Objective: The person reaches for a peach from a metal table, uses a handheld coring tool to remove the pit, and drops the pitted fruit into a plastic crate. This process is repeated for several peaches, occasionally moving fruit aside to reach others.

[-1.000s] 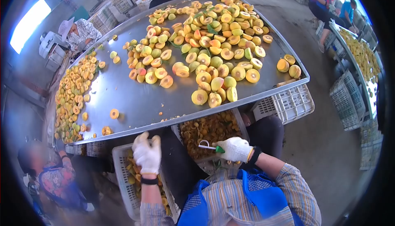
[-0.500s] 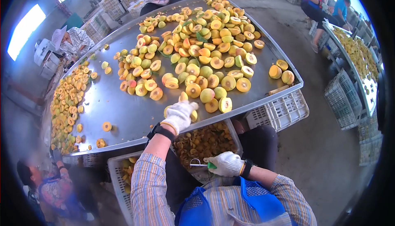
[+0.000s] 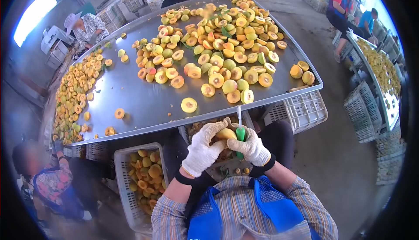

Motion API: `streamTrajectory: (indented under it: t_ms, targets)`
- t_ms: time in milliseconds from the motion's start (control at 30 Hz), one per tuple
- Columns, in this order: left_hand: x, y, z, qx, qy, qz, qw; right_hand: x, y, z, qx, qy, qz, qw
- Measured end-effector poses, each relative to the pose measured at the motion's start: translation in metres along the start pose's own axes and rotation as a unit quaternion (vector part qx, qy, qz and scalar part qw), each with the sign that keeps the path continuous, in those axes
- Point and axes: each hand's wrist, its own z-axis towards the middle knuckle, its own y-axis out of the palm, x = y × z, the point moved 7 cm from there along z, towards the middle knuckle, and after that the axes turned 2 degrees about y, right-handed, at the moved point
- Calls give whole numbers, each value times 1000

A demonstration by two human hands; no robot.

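Observation:
In front of my body, my left hand [image 3: 202, 151], in a white work glove, is closed around a yellow peach half [image 3: 226, 134]. My right hand [image 3: 253, 148], gloved too, grips a green-handled pitting tool [image 3: 240, 134] whose thin metal shaft points up past the table edge. The right fingers also touch the fruit, close beside the left ones. Many halved peaches [image 3: 217, 80], several with pits showing, are heaped on the metal table [image 3: 148, 104] ahead. A single cut half [image 3: 189, 105] lies near the front edge.
A white crate [image 3: 122, 196] of peach pieces stands at my left, and a bin [image 3: 249, 118] sits under my hands. Another white crate [image 3: 305, 113] is under the table's right side. Co-workers sit around the table; a second table [image 3: 379, 61] stands at right.
My left hand has come back from the table edge with a peach half. My right hand has risen to meet it, the tool now pointing upward.

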Motion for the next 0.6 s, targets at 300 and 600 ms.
streamTrajectory:
  t_ms: [300, 600]
  targets:
    - [26, 5, -34, 168, 128, 144, 967, -9, 9, -15, 12, -28, 137, 990]
    - [31, 18, -41, 146, 212, 312, 914, -6, 9, -23, 30, -147, -28, 988]
